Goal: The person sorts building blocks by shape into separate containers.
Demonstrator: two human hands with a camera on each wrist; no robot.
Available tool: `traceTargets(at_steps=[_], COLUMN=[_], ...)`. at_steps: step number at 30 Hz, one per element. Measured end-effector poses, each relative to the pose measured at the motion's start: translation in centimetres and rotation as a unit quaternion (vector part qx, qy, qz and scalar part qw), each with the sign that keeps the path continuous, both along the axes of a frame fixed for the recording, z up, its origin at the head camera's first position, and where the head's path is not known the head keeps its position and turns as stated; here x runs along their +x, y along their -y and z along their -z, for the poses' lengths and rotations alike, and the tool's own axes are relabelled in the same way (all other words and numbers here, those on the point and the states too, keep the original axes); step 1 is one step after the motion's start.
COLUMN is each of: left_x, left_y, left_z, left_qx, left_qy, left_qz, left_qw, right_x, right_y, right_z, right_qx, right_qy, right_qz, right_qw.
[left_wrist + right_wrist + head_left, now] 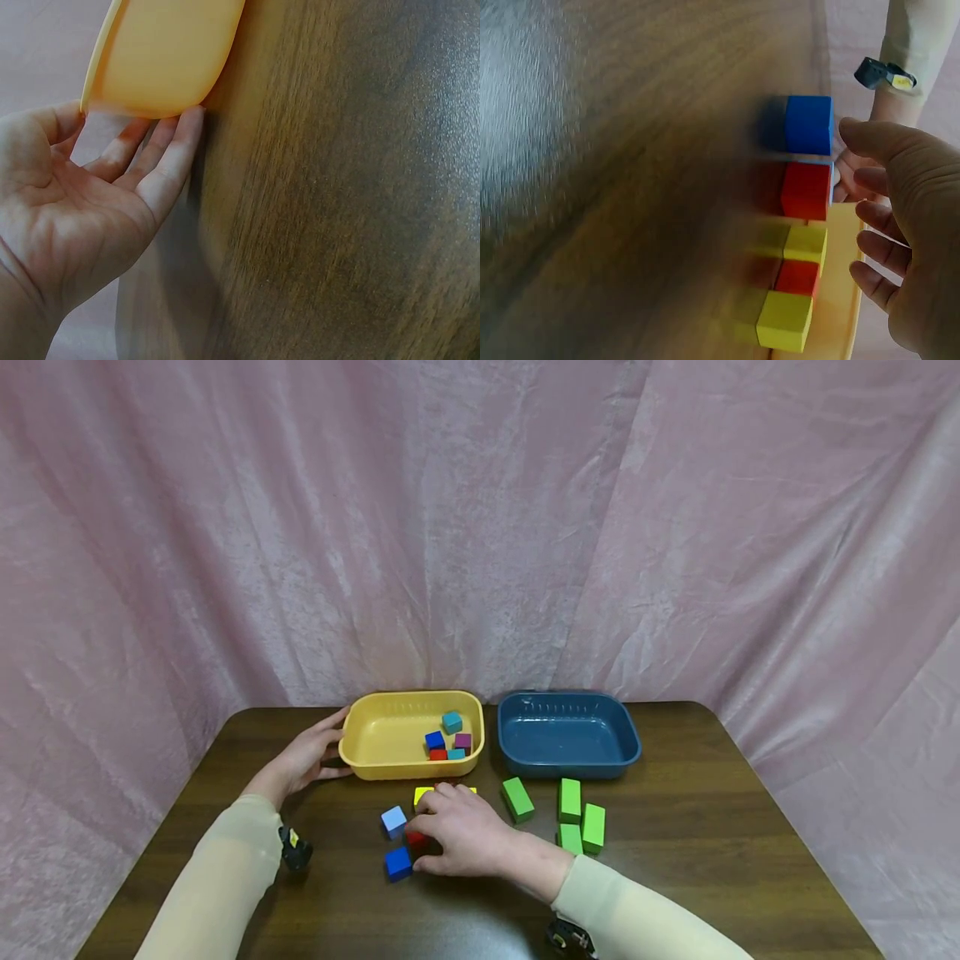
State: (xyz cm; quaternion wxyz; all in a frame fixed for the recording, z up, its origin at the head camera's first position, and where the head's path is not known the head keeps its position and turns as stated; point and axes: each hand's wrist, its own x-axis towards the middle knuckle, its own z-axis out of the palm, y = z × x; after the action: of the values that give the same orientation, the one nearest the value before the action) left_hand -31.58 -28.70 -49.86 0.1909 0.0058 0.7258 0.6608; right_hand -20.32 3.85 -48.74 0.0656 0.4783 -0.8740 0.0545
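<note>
At the left end of a yellow basket point(390, 768), my left hand point(303, 760) holds its side. In the left wrist view, the thumb meets the basket's rim and the fingers touch low on its outer wall. My right hand point(465, 835) is over the loose cubes with loosely bent fingers and nothing in them. Around it lie a blue cube point(398, 864), a light blue cube point(393, 822) and a red cube point(806, 190), partly hidden in the head view. Farther along are two yellow cubes with a second red cube point(797, 278) between them.
Several small cubes, teal, blue, purple and red, lie in the right part of the yellow basket. A dark blue basket point(570, 770) stands right of it. Several green blocks point(570, 800) lie before the blue basket. A pink curtain point(480, 527) hangs behind the table.
</note>
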Motion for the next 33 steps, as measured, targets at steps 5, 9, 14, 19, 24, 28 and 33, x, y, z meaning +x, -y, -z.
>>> traceTargets(at_steps=[5, 9, 14, 19, 24, 28, 33], left_x=[0.0, 0.0, 0.0, 0.3, 0.5, 0.5, 0.5], left_y=[0.1, 0.1, 0.0, -0.1, -0.2, -0.3, -0.2], left_z=[0.0, 0.0, -0.1, -0.3, -0.4, -0.4, -0.4], left_qx=[-0.002, -0.002, -0.004, -0.007, -0.009, -0.008, -0.01], left_qy=[-0.001, -0.001, -0.003, -0.004, -0.007, -0.007, -0.003], left_qz=[0.003, 0.003, 0.005, 0.0, -0.002, -0.001, -0.006], left_qw=[1.0, 1.0, 1.0, 1.0, 0.9999, 0.9999, 0.9999], right_x=[0.2, 0.2, 0.3, 0.4, 0.4, 0.3, 0.3], right_y=[0.6, 1.0, 1.4, 1.6, 1.7, 1.7, 1.8], right_z=[0.5, 0.7, 0.8, 1.0, 1.2, 1.3, 1.3], right_qx=[-0.001, 0.001, 0.004, -0.002, -0.003, 0.0, 0.004], right_qy=[0.0, 0.004, -0.003, -0.022, -0.041, -0.041, -0.046], right_qz=[-0.01, -0.014, -0.014, -0.014, -0.018, -0.022, -0.027], right_qw=[1.0, 0.9999, 0.9999, 0.9997, 0.999, 0.9989, 0.9986])
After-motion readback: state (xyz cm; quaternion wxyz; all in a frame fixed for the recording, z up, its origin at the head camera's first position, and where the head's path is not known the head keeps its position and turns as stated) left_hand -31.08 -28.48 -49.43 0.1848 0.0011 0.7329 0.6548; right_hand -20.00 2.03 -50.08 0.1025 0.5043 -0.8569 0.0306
